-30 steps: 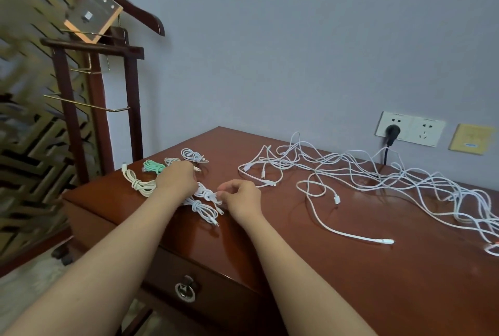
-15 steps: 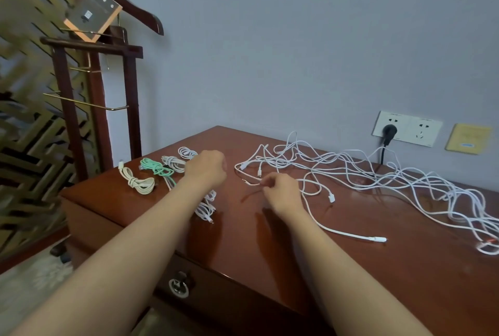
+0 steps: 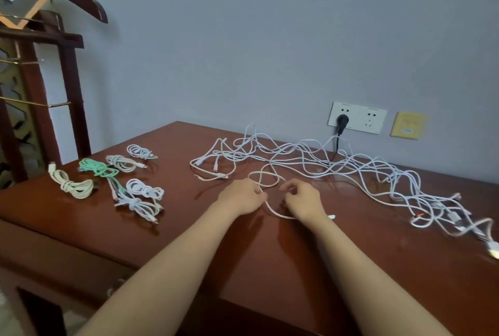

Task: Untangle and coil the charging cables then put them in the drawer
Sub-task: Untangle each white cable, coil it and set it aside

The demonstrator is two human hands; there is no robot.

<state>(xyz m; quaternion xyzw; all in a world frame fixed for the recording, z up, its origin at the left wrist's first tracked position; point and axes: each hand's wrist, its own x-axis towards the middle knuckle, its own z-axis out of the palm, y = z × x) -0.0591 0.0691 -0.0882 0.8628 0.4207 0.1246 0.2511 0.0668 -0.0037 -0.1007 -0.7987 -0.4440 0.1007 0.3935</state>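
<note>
Left hand (image 3: 240, 196) is pinching a white cable (image 3: 270, 207) between thumb and fingertips, knuckles up, low over the table (image 3: 270, 268). Right hand (image 3: 303, 198) is sitting just beside it, fingers curled, thumb tip meeting forefinger close to the same strand. Whether it is actually gripping the strand cannot be told from this angle.

From the left pinch the cable is curving toward the person, passing under the right wrist and ending in a connector (image 3: 332, 217) just right of that wrist. Just beyond both hands a loose loop (image 3: 266, 173) of white cable is lying flat on the wood.

Farther out, beyond and to the right of the hands, the tangle (image 3: 351, 168) of white cables is sprawling over the table toward the wall and trailing off to the far right, still knotted together.

Left of the left hand, well apart from it, coiled bundles are lying in a group:
- two white bundles (image 3: 144, 189) nearest the hand
- a green bundle (image 3: 97, 169) beyond them
- a cream bundle (image 3: 73, 187) farthest left
- two more pale coils (image 3: 121, 162) toward the wall

Behind the tangle a wall socket (image 3: 356, 118) is holding a black plug (image 3: 343, 120), its dark cord dropping behind the table edge. Far left of everything a wooden stand (image 3: 70, 79) is standing against the wall.
</note>
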